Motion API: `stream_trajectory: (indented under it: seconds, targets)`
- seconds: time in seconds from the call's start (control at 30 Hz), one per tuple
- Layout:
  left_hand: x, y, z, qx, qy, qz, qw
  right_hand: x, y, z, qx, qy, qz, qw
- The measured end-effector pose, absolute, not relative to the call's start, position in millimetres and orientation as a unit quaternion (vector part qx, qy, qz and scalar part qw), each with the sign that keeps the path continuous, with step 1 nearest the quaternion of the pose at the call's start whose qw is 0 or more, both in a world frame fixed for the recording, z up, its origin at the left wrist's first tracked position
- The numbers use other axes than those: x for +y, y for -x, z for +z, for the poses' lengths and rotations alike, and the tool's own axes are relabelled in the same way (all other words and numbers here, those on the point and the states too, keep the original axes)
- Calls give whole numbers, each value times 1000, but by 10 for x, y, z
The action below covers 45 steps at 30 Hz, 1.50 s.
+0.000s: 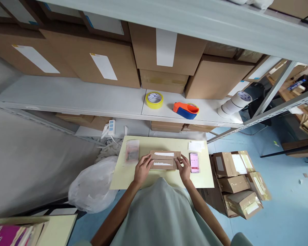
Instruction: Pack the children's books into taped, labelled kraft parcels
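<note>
A small brown cardboard box (165,160) lies on the pale yellow tabletop (154,181) in front of me. A dark seam runs along its top, with a torn-edged white strip on either side. My left hand (143,167) is closed on its left end, fingertips at the edge. At the right end, my right hand (182,166) grips the box with bent fingers. Just right of that hand sits a phone (194,162) with a pink screen. White paper slips (195,146) lie behind the phone. A reddish, smudged sheet (132,151) rests left of the box.
The shelf behind holds a yellow tape roll (154,100), an orange-and-blue tape dispenser (186,110), stacked white rolls (234,104) and large cartons (110,65). A power strip (112,127) sits below. Taped boxes (240,184) are right; a plastic bag (93,186) is left.
</note>
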<state>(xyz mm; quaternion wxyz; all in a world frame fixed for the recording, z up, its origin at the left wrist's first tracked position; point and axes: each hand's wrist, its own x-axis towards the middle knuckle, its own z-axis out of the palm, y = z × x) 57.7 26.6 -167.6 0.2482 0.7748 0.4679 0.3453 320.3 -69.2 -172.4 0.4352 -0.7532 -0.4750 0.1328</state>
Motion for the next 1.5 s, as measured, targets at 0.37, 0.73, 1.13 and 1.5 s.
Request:
stream_trajectory:
  seconds: [0.37, 0.73, 1.13, 1.5]
  targets:
    - [285, -564, -1592, 480, -781, 317, 242, -714, -3178, -1648, -510, 751, 113, 404]
    - [1086, -1064, -388, 423, -778, 421, 196, 353, -3922, -119, -636, 697, -94, 316]
    - [1357, -1393, 527, 337, -764, 523, 172, 1771, -4011, 450, -614, 785, -58, 61]
    - [929, -861, 402, 390, -695, 549, 252, 1076, -3891, 441, -720, 689, -29, 79]
